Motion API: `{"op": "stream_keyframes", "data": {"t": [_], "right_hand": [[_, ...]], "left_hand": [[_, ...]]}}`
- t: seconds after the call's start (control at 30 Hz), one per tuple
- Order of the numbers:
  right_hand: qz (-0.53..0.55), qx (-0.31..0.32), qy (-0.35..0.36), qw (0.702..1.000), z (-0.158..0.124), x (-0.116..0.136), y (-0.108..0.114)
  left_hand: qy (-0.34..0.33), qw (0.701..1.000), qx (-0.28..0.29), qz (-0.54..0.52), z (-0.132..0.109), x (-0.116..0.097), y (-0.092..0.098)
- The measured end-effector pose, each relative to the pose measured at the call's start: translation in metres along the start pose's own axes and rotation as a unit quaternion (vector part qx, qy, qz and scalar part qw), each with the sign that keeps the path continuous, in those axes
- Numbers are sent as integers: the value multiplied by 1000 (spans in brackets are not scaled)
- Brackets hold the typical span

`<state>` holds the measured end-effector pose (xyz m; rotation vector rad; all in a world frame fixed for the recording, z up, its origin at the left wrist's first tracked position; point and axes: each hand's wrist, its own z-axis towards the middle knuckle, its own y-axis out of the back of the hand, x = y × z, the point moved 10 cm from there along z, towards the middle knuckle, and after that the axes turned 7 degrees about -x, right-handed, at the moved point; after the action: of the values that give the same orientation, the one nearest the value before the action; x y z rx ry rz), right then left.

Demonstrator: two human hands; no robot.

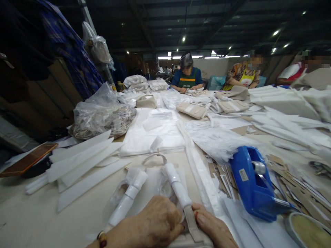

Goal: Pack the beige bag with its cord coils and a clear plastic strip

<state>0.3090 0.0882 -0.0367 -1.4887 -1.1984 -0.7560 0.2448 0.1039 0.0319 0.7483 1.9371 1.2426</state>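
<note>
A beige handbag lies in front of me at the table's near edge, its lower part cut off by the frame. White wrapping covers its two handles, the left handle and the right handle. My left hand, with a beaded bracelet at the wrist, is closed with curled fingers between the handles; what the fingertips pinch is hidden. My right hand grips the bag's side beside the beige strap tab at the foot of the right handle. A metal ring-like piece shows beyond the handles.
A blue tape dispenser stands at right, near a round tape roll. White foam strips lie at left; stacked white bags lie ahead. Beige bags are farther off. Co-workers, one in a green apron, sit across the table.
</note>
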Motion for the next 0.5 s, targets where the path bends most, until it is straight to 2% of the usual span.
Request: {"op": "stream_keyframes", "data": {"t": [0.1, 0.2, 0.37, 0.5], "right_hand": [[53, 67, -40, 996, 1, 6, -13], [87, 91, -78, 989, 2, 13, -16], [38, 65, -78, 994, 15, 18, -12], [-18, 126, -107, 986, 21, 12, -30]], "left_hand": [[18, 999, -34, -10, 2, 5, 2], [40, 998, -46, -16, 2, 8, 2], [26, 998, -57, 18, 1, 6, 5], [-13, 997, -72, 41, 1, 0, 8]]}}
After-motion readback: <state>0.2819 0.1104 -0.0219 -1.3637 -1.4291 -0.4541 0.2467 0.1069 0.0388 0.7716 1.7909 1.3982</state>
